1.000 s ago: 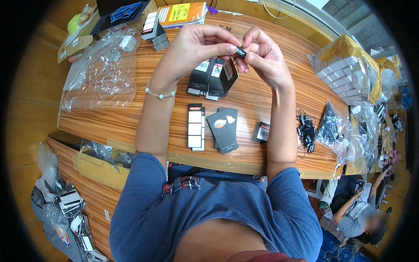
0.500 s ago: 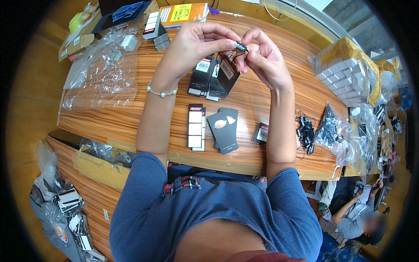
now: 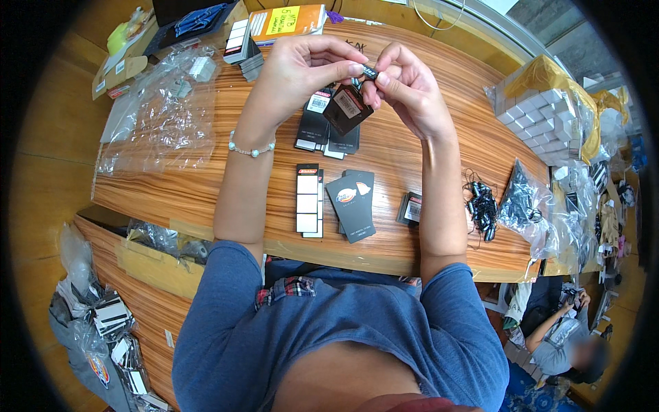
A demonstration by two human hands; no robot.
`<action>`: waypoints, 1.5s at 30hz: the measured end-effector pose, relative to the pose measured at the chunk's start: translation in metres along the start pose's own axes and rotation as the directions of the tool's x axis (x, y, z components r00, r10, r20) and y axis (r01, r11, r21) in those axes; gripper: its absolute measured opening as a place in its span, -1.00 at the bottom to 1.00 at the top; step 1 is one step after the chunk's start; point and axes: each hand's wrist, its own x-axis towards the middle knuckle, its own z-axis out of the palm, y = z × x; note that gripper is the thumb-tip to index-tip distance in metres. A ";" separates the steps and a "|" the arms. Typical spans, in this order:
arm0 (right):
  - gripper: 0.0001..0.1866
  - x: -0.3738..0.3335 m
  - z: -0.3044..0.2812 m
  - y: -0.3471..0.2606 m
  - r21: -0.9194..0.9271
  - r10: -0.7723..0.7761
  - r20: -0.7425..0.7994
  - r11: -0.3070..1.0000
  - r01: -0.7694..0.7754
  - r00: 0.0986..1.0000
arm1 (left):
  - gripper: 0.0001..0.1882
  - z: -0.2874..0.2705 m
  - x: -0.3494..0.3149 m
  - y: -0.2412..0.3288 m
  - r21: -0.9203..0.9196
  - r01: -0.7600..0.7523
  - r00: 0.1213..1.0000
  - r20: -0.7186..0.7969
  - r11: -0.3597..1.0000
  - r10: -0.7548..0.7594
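Observation:
Between finger and thumb, my left hand (image 3: 302, 75) grips one end of a small black tag-string seal (image 3: 369, 72). The other end is pinched in my right hand (image 3: 410, 89). From the seal hangs a black hang tag (image 3: 347, 110) with a barcode label. Its cord is mostly hidden by my fingers. Beneath it lie more black hang tags (image 3: 310, 134), spread on the table. Closer to me are cards with white label panels (image 3: 307, 204) and dark tags with a round logo (image 3: 353, 209). Beside my right forearm sits a small stack of barcode tags (image 3: 412, 208).
A tangle of black strings (image 3: 482, 209) lies on the wooden table (image 3: 268, 178) at the right, beside a clear bag of black pieces (image 3: 518, 196). Wrapped white boxes (image 3: 539, 117) stand farther back. Plastic sheeting (image 3: 165, 117) and a stack of cards (image 3: 250, 65) occupy the left. Another person sits at lower right.
Both hands have shifted slightly left with the seal. The hanging tag has swung left and turned its barcode side more toward me. Dark string ends now show beyond my fingers.

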 end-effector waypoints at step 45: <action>-0.77 -0.085 -0.079 -0.111 -0.540 -0.519 -0.497 0.812 0.220 0.696 | -0.84 0.150 0.018 -0.082 0.729 -0.224 0.789 0.525 0.647 -0.319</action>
